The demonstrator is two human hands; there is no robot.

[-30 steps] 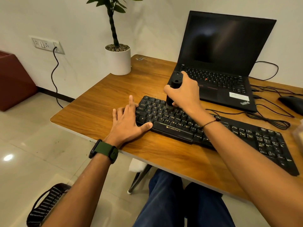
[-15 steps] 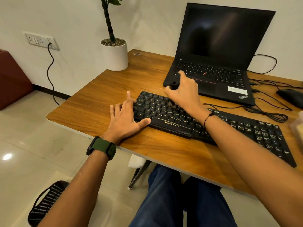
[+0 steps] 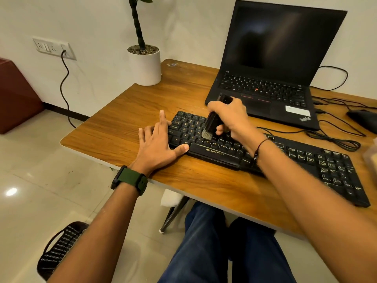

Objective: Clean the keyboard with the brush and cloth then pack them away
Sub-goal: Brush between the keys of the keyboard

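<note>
A black keyboard [image 3: 306, 160] lies across the wooden table [image 3: 132, 119]. My right hand [image 3: 230, 117] grips a black brush [image 3: 212, 123] upright, its pale bristles touching the keys in the keyboard's left part. My left hand [image 3: 159, 146] rests flat on the table with straight fingers; its thumb and fingertips touch the keyboard's left end. No cloth is in view.
An open black laptop [image 3: 275, 58] stands behind the keyboard. A white plant pot [image 3: 145, 66] sits at the table's far left corner. Cables [image 3: 336, 139] and a black mouse [image 3: 365, 119] lie at the right. A pale container [image 3: 372, 158] shows at the right edge.
My right hand has moved the brush toward me and to the left over the keys, so its bristles now show. My left hand stays at the keyboard's left end.
</note>
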